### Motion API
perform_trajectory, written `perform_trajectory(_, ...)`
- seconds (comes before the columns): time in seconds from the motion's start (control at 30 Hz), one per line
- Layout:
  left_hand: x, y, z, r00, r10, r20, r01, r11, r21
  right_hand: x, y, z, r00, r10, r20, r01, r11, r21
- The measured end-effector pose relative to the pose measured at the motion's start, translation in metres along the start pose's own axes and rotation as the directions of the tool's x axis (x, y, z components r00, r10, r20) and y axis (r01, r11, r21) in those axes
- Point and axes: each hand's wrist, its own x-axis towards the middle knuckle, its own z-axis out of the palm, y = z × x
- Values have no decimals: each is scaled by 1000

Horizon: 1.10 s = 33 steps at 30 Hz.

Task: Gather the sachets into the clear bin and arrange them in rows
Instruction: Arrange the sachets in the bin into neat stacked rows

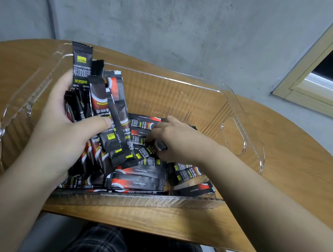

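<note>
Our left hand (pixel 63 122) grips an uneven upright fan of slim, glossy black sachets (pixel 101 102) at nine o'clock in the clear bin (pixel 246 125); loosely held, they could slide free. Our right hand (pixel 171 142) seems to pinch one sachet from the flat pile (pixel 146 179) at six o'clock. The bin's ribbed plastic sits on a wooden table (pixel 288 149).

Clear bin (pixel 246 125): transparent, rectangular, handle cut-outs, upright on bench. Sachets: slim black sticks, red-white graphic, yellow label. Loose sachets (pixel 144 179) lie jumbled flat along the near wall. Bundle of sachets (pixel 99 102) stands fanned, near-upright, at bin's left.
</note>
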Motion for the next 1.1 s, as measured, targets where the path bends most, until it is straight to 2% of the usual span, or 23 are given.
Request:
perform_trajectory(0.17,1,-6,5,999,-31,39,32,999,-22,1,0,0,1000,-25,1,25,991,-135)
perform_trajectory(0.23,0,-5,6,998,-40,50,41,999,-16,1,1,0,1000,-19,-10,18,993,-119)
perform_trajectory(0.33,1,-4,6,998,-38,50,39,999,-15,-3,4,-5,1000,17,15,-18,997,74)
perform_trajectory(0.43,2,-3,5,998,-44,44,45,999,-16,-17,10,-23,994,108,20,-109,948,300)
perform_trajectory(0.5,1,-2,5,998,-29,52,30,999,-17,-30,16,-38,985,175,6,-167,927,335)
perform_trajectory(0.57,1,-2,6,998,-24,52,24,1000,-2,-43,22,-49,979,189,76,-203,942,268)
perform_trajectory(0.63,1,-4,7,998,-28,49,27,1000,6,-54,23,-53,962,185,203,-219,962,164)
perform_trajectory(0.73,1,-8,8,998,-43,53,42,999,16,-62,20,-48,893,233,384,-254,967,3)
perform_trajectory(0.8,0,-8,10,998,-47,49,46,999,18,-64,18,-40,844,292,449,-281,955,-93)
perform_trajectory(0.93,-1,-8,11,998,-44,51,42,998,38,-61,16,-17,791,385,475,-333,923,-194)
perform_trajectory(1.1,0,-13,6,998,-43,42,41,998,48,-56,12,-1,881,361,305,-334,932,-139)
